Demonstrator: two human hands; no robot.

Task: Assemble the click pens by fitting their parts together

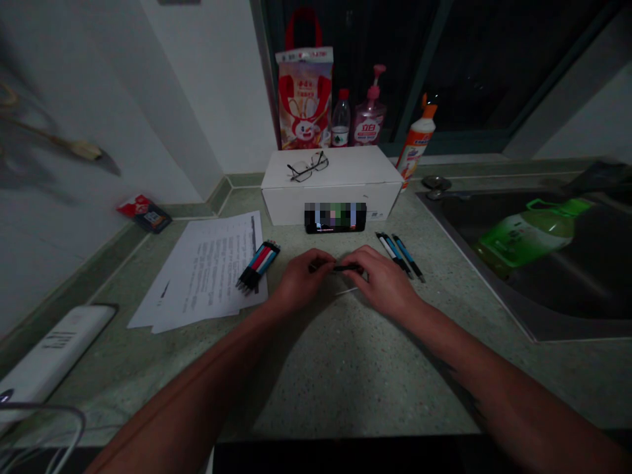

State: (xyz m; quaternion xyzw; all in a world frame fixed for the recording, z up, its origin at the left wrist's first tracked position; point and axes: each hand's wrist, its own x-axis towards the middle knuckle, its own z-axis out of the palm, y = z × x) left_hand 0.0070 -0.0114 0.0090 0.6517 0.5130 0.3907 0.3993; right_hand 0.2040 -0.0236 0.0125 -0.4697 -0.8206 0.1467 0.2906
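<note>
My left hand (306, 276) and my right hand (380, 276) meet over the middle of the counter, fingers pinched. Between their fingertips runs a slim black pen part (340, 268), mostly covered by the fingers; whether it is one piece or two I cannot tell. Just below them a thin whitish stick (346, 291) lies on the counter. To the left, a bundle of pens (259, 264) with black, blue, red and white barrels rests on printed sheets (207, 270). Beside my right hand lie three pens (401, 255), blue and white with black ends.
A phone (335, 218) leans against a white box (330, 187) that carries eyeglasses (309, 167). Bottles and a red bag (305, 99) stand behind it. At right is a sink (494, 289) with a green jug (528, 237); at left, a white power strip (59, 352) with cables.
</note>
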